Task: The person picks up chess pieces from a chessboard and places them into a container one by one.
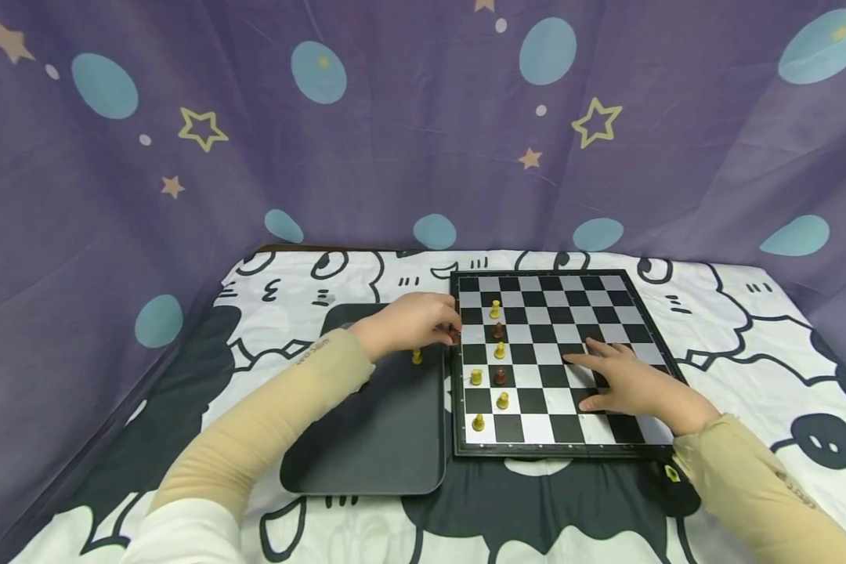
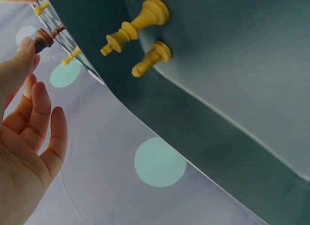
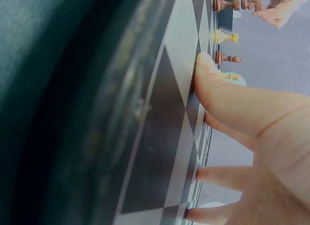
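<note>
My left hand [image 1: 417, 319] pinches a dark brown chess piece [image 2: 42, 40] between thumb and fingertips, over the chessboard's left edge. In the right wrist view this brown piece shows upright above the board, near another brown piece [image 3: 225, 4] that stands there. My right hand [image 1: 623, 381] rests on the right part of the chessboard [image 1: 557, 452], fingers spread and fingertips on the squares. Yellow pieces [image 1: 500, 351] and two brown pieces [image 1: 500, 376] stand along the board's left columns. In the left wrist view, a tall yellow piece [image 2: 146, 15] and a yellow pawn-like piece [image 2: 156, 56] stand on the tray.
A dark grey tray [image 1: 374, 454] with a raised rim lies directly left of the board, under my left forearm. Both sit on a black-and-white cartoon cloth [image 1: 352, 525]. A purple curtain [image 1: 409, 157] with stars and dots hangs behind.
</note>
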Available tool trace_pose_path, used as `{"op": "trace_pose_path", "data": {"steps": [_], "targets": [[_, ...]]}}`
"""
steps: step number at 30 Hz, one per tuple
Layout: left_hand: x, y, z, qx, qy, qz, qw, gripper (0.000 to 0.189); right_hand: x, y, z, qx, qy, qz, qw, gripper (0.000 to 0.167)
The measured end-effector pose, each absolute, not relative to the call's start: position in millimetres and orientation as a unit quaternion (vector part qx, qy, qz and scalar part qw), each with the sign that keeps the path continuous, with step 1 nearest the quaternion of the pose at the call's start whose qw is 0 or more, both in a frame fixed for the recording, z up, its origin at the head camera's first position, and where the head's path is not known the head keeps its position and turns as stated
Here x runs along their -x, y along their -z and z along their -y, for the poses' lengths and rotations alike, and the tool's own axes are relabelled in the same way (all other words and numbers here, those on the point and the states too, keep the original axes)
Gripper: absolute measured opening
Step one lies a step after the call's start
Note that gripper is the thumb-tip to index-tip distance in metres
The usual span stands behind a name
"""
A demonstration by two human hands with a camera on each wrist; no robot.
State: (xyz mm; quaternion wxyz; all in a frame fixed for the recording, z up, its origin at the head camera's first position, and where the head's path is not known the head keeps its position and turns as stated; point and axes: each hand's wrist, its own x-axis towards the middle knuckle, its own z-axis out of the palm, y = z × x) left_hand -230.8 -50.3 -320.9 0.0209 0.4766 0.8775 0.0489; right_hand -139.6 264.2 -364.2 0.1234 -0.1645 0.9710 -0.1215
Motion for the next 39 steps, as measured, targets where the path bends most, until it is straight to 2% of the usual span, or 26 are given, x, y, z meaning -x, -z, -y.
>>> {"op": "trace_pose_path", "data": {"steps": [22, 39], "targets": [[219, 327, 87, -0.492, -0.056, -0.868, 0.037, 0.014, 139, 364, -264, 0.166, 0.123, -0.971, 0.117, 0.07], [214, 344, 89, -0.519, -0.039, -0.853, 0.05, 0.008, 138, 363, -264, 0.174, 0.121, -0.971, 0.112, 0.07]]}}
